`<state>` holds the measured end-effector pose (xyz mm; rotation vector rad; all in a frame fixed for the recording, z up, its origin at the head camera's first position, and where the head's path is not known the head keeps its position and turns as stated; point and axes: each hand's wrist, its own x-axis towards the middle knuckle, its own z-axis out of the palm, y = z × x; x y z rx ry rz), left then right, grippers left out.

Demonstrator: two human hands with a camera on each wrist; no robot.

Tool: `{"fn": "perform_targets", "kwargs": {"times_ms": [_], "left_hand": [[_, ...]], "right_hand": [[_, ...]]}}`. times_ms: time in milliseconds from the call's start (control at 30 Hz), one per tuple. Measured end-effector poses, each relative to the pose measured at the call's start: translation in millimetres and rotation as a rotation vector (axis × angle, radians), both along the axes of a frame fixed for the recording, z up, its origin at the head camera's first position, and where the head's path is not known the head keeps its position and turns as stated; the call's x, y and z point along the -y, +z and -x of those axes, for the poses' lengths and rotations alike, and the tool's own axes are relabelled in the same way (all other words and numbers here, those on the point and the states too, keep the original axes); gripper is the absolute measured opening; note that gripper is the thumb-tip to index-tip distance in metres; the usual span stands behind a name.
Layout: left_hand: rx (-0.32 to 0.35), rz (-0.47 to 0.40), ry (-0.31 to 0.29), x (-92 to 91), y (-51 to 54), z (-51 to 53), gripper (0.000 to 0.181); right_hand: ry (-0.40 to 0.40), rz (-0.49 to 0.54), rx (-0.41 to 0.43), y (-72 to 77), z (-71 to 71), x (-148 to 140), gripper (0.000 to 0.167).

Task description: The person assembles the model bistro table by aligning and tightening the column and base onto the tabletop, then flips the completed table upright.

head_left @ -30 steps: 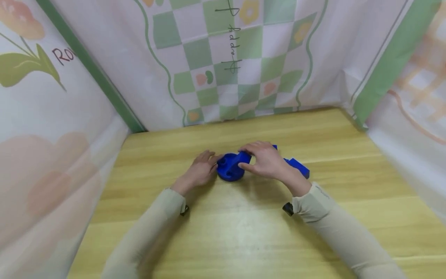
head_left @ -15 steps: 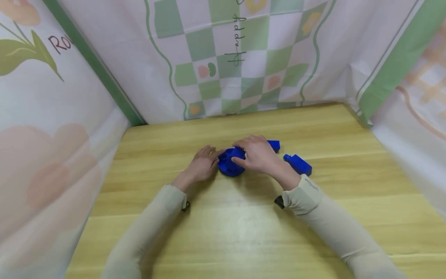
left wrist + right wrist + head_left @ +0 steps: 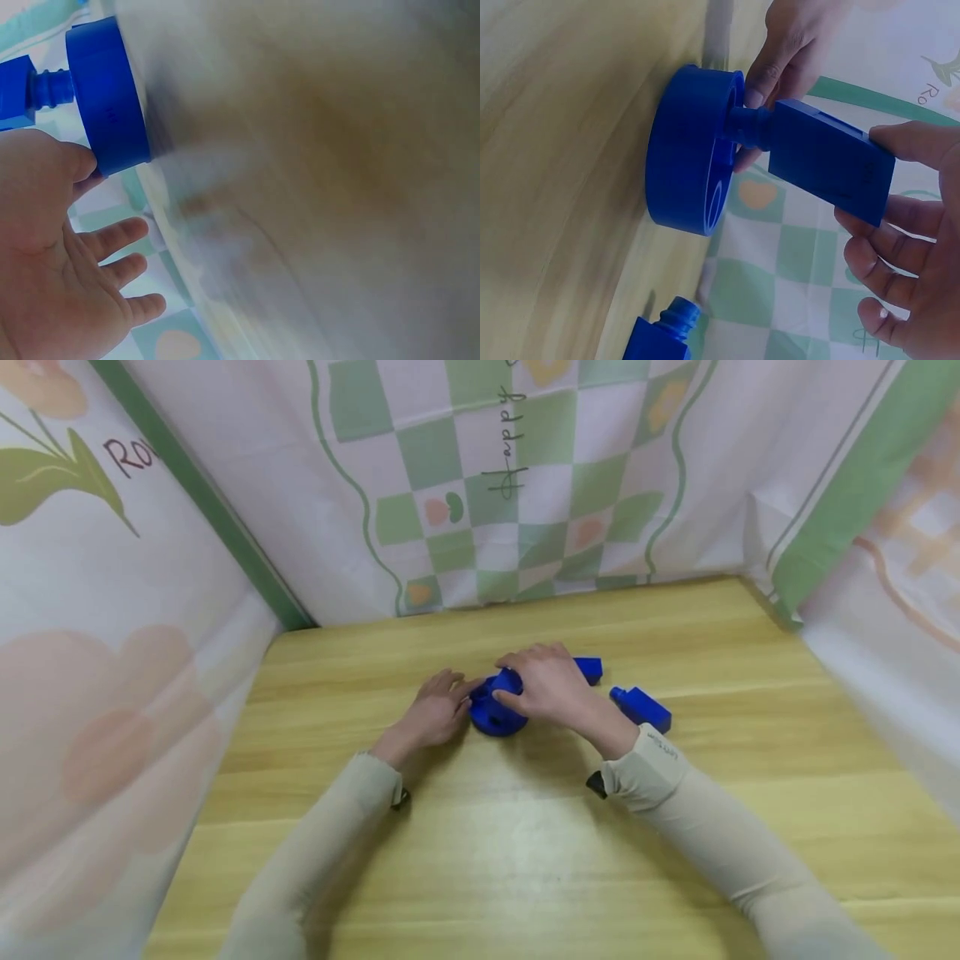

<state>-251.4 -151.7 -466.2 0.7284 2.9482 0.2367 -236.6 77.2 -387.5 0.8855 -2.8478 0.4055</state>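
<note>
A round blue base (image 3: 495, 723) with holes in its top rests on the table. My left hand (image 3: 437, 708) holds its left rim between thumb and forefinger, the other fingers spread loosely, as the left wrist view shows. My right hand (image 3: 551, 689) pinches a blue rectangular block (image 3: 829, 161) by its upper end, thumb on one side and fingertips on the other. From the block's lower end a ribbed, screw-like neck (image 3: 750, 127) reaches down to the base (image 3: 679, 154). It meets one of the holes; how deep it sits is hidden.
Another blue block with a ribbed neck (image 3: 642, 710) lies right of the right hand. A further blue block (image 3: 591, 670) lies behind that hand, partly covered by it. Patterned cloth (image 3: 525, 510) hangs behind the wooden table (image 3: 510, 877) and along both sides.
My right hand has shifted slightly left with the block, which leaned to the right over the base and now stands more upright. The left hand stays at the rim.
</note>
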Motion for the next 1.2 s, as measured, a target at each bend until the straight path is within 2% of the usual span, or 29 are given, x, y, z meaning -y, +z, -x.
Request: {"fn": "perform_targets", "kwargs": {"times_ms": [367, 633, 800, 1033, 1200], "left_hand": [[-0.021, 0.004, -0.004, 1.7, 0.6, 2.1, 0.047], [-0.005, 0.015, -0.002, 1.7, 1.2, 0.7, 0.047], [-0.026, 0.018, -0.020, 1.5, 1.1, 0.4, 0.046], [-0.035, 0.020, -0.015, 2.6, 1.2, 0.0, 0.046], [-0.032, 0.026, -0.012, 2.3, -0.2, -0.1, 0.047]], "right_hand": [[0.003, -0.025, 0.012, 2.0, 0.6, 2.4, 0.048], [0.005, -0.036, -0.047, -9.4, 1.3, 7.5, 0.046], [0.052, -0.078, -0.056, -12.1, 0.7, 3.8, 0.050], [0.205, -0.051, -0.098, -13.3, 3.0, -0.4, 0.046], [0.198, -0.066, -0.144, -15.7, 2.3, -0.6, 0.043]]}}
